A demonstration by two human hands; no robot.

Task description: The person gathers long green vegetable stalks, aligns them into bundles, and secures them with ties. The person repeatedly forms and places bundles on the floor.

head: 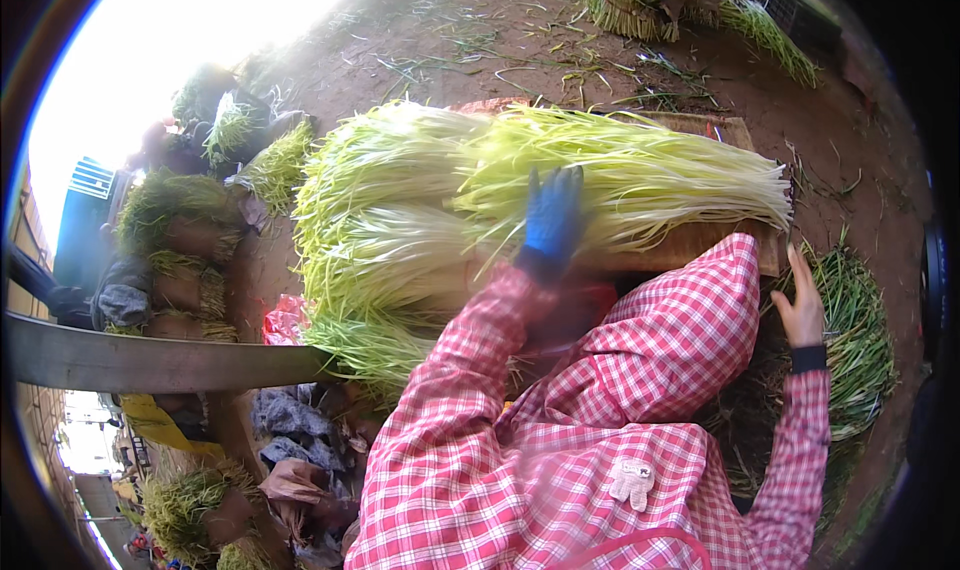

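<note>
A long spread of yellow-green leafy stalks, probably blanched chives [637, 168], lies on a wooden board [675, 240], white ends to the right. On its lower left edge rests my left hand [555, 213], slightly blurred, in a blue glove with the fingers stretched out. My right hand [801, 307] is bare and lies by the board's right corner. Its fingertips point at the white stalk ends and its thumb stands apart; whether they touch the board is unclear. More pale stalk bundles [390, 210] are piled left of the spread.
Dark green leaves [847, 345] are heaped beside my right forearm. A grey beam [165, 356] juts in from the left, near grey cloths [300, 427]. Tied bundles [187, 210] stand farther left, others [622, 7] at the far side. Loose leaves litter the soil floor [450, 59].
</note>
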